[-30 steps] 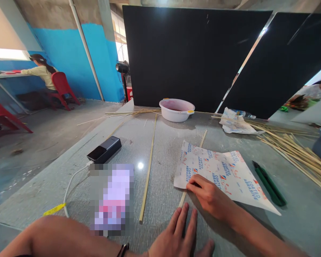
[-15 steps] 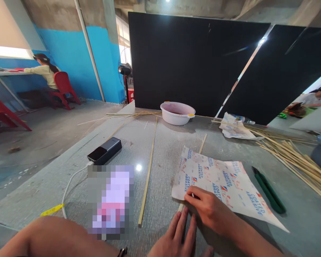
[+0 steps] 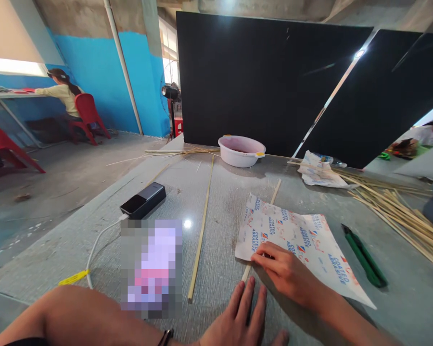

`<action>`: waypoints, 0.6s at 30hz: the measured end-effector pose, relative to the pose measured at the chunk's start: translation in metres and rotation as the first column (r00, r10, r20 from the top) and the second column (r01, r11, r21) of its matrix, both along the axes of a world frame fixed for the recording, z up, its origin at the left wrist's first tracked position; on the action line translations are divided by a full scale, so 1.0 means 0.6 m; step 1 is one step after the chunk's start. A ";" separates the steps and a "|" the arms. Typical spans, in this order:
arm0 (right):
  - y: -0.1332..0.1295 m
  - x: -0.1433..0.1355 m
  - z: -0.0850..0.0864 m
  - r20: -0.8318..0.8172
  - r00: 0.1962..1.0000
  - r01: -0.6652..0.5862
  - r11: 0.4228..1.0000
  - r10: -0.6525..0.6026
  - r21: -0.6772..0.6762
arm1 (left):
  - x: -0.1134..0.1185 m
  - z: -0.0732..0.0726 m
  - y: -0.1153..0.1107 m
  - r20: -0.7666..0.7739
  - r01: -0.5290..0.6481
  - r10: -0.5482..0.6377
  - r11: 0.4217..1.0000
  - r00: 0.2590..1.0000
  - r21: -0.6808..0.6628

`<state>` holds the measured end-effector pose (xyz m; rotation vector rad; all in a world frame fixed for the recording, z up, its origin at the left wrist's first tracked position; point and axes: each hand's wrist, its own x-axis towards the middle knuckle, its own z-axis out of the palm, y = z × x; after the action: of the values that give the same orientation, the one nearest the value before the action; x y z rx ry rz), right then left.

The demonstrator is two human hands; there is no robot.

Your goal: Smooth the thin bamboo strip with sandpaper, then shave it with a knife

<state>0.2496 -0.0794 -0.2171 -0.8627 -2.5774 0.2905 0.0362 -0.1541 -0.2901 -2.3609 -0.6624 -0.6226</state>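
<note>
My left hand (image 3: 238, 319) lies with its fingers spread at the near end of a thin bamboo strip (image 3: 246, 273), its fingertips on or beside the strip. Just above it, my right hand (image 3: 286, 271) presses the near left edge of a sheet of abrasive paper (image 3: 296, 235), thumb and fingers closed on it. The sheet lies printed side up over the strip, whose far end sticks out beyond it. Another bamboo strip (image 3: 202, 230) rests by itself to the left. Right of the sheet is a green cutter knife (image 3: 364, 257).
A blurred phone (image 3: 155, 269) and a black power bank (image 3: 143, 199) with a white cable are at left. Farther back stand a white basin (image 3: 241, 153) and crumpled paper (image 3: 319, 170). A pile of bamboo strips (image 3: 397, 206) lies at right. A person (image 3: 65, 93) sits far left.
The whole view has shifted slightly. My right hand and the sheet's near right corner have moved a little; my left hand stays by the strip.
</note>
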 end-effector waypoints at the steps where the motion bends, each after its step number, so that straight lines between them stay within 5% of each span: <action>1: -0.003 -0.001 -0.001 0.009 1.000 -0.020 0.999 0.021 -0.028 | -0.001 0.000 -0.001 -0.015 -0.008 0.007 1.000 1.000 -0.013; 4: -0.004 -0.004 -0.005 0.017 0.999 -0.029 0.997 0.030 -0.067 | -0.004 -0.002 -0.003 -0.029 -0.014 0.013 0.999 0.999 -0.029; 10: 0.011 0.001 -0.009 0.036 0.997 0.072 0.995 -0.075 0.073 | -0.011 0.000 0.004 -0.048 0.043 -0.043 0.999 0.998 -0.001; 18: -0.004 -0.008 -0.005 0.086 0.994 0.068 0.997 -0.072 0.049 | -0.005 0.032 0.009 0.128 0.031 -0.039 0.997 0.991 0.064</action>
<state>0.2447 -0.0820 -0.2201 -0.9667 -2.6166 0.1766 0.0331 -0.1485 -0.2708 -2.2931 -0.6496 -0.8053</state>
